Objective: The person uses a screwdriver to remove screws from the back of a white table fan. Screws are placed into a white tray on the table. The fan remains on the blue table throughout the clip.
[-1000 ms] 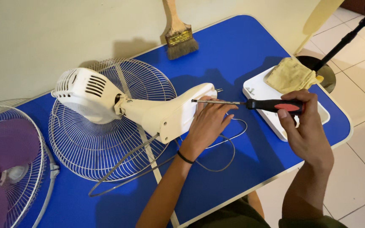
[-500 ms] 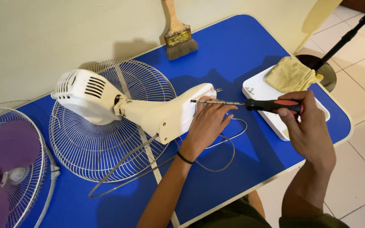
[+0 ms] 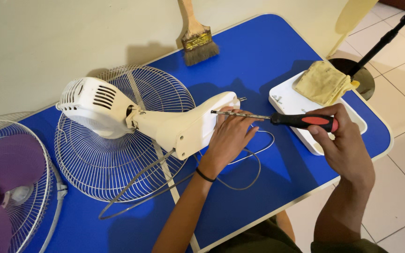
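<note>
Right hand [image 3: 341,140]: closed around the red-and-black handle of a screwdriver [image 3: 277,118], shaft level, tip at the fan body [image 3: 165,124].
Left hand [image 3: 228,138]: fingers loosely spread, pressed on the neck end of the cream fan body, holding nothing.
Fan body: lying on its side over a wire grille [image 3: 113,154], grey cord looping beneath.
Surface: blue table [image 3: 258,56] by a pale wall, tiled floor.
Also: white tray [image 3: 289,100] with yellow cloth [image 3: 322,82]; paintbrush [image 3: 197,37]; purple blade [image 3: 5,168].

Twelve o'clock: I see a wooden-handled paintbrush [image 3: 197,40] on the blue table [image 3: 258,51].
Two o'clock: white rectangular tray [image 3: 287,103] holding yellow folded cloth [image 3: 322,82].
Nine o'clock: purple fan blade [image 3: 5,173] inside wire guard [image 3: 48,187].
</note>
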